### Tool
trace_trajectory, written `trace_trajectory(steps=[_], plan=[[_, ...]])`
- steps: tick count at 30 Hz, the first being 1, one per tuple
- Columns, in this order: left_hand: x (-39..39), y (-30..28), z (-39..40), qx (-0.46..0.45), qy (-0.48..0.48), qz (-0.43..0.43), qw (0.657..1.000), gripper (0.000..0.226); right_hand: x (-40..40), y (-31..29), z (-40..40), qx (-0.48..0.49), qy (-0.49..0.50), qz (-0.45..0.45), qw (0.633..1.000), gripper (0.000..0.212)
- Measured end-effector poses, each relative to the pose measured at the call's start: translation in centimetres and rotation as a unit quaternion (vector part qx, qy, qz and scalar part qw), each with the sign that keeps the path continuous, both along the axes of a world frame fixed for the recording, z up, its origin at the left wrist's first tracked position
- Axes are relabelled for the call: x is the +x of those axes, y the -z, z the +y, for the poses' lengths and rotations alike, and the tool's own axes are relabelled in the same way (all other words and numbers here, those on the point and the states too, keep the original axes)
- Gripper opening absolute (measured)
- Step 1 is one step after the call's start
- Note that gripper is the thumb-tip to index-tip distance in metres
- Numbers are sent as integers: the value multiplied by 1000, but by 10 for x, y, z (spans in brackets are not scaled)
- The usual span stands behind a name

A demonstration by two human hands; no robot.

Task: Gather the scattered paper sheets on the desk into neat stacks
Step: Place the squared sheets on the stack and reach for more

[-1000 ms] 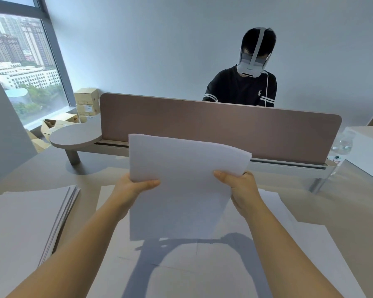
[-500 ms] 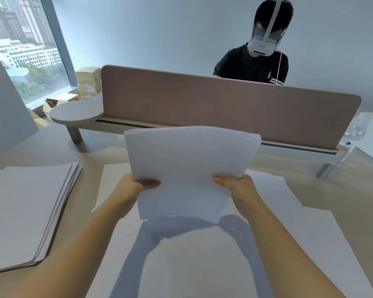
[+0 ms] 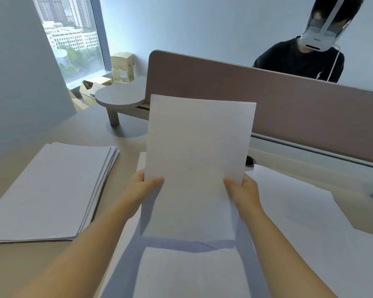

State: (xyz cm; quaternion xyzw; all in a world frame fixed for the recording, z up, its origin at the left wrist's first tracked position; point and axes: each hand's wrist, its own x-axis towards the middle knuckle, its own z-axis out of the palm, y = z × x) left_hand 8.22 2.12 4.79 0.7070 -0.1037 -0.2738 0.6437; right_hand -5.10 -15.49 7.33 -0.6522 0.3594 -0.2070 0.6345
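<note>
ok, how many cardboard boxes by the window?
3, at least. Two closed boxes stacked by the window frame, upper box on lower box. One open box lower left of them, partly behind the round shelf. More may be hidden behind it.

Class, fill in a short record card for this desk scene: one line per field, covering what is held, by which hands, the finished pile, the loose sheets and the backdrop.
Held item: bundle of sheets, upright
Grip: left hand and right hand hold its side edges
Finished pile: paper stack on the desk, left
Loose sheets: loose paper lying under and right of the hands
Backdrop: brown divider panel
</note>
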Motion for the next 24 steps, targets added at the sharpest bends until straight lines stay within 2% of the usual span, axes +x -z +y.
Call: trace_trajectory(steps=[4,14,21,24], plan=[[31,3,55,47,-44,-3,998,32,52,7,38,20,-32,7,999,19],[147,35,225,227,-154,-54,960,8,202,56,180,28,-148,118,981,31],[182,63,275,351,-169,-95,916,32,247,93,232,7,-162,178,970,36],[179,67,273,455,-159,-148,863,47,243,98,229,-23,-138,204,969,33]])
